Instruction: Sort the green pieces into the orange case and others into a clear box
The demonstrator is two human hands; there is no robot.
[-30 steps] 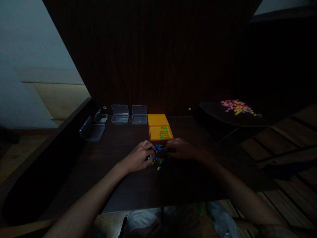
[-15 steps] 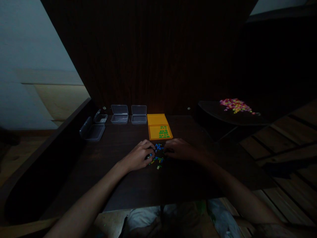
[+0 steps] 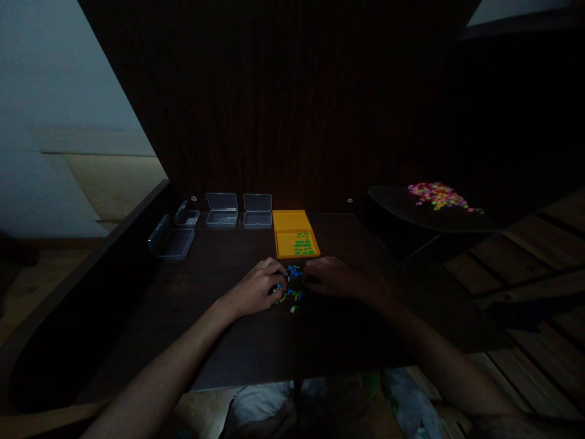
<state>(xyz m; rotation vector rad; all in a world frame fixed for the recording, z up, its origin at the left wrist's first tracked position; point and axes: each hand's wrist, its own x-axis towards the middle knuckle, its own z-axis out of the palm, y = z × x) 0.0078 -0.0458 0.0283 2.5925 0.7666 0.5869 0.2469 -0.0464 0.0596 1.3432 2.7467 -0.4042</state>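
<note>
Small blue, green and yellow plastic pieces (image 3: 293, 272) lie in a loose pile on the dark tabletop, with one pale piece (image 3: 293, 310) at its near edge. My left hand (image 3: 261, 286) rests at the pile's left side. Its fingers are bent but apart from the thumb, and some blue bits show between them. On the opposite side, my right hand (image 3: 333, 277) is curled beside the pile; deep shadow hides its fingertips and anything in them. Just beyond both hands, a yellow box (image 3: 284, 247) lies open, with green pieces (image 3: 303, 244) laid out in rows in its right part.
Open clear plastic cases (image 3: 222, 218), (image 3: 257, 219) stand along the back panel, and others (image 3: 177, 242) sit at the left. A heap of pink, red and yellow bits (image 3: 439, 195) lies on a dark shelf (image 3: 388, 201) at the right. A raised side board (image 3: 114, 238) borders the left.
The view has shifted very slightly. Both hands stay in almost the same place beside the pile, with no piece visibly moved.
</note>
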